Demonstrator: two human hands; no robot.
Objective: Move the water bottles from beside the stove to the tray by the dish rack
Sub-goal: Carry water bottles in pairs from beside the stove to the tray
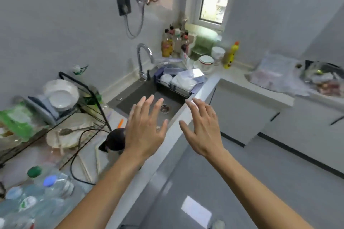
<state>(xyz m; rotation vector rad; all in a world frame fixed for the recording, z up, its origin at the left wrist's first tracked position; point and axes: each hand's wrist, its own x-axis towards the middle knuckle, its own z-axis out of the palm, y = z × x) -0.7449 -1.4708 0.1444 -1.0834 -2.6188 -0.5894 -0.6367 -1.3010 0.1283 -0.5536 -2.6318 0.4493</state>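
Observation:
Both my hands are stretched out in front of me with fingers spread and nothing in them. My left hand hovers over the front edge of the sink. My right hand floats past the counter edge, above the floor. Several clear water bottles with green, blue and white caps cluster at the lower left on the counter. A black wire dish rack holding white plates stands at the left, behind the bottles. I cannot make out a tray or a stove in this blurred view.
A black mug sits on the counter just left of my left wrist, with a black cable and chopsticks nearby. A drainer basket of containers spans the sink's far side under the tap. Sauce bottles and bowls crowd the corner; bags lie on the right counter.

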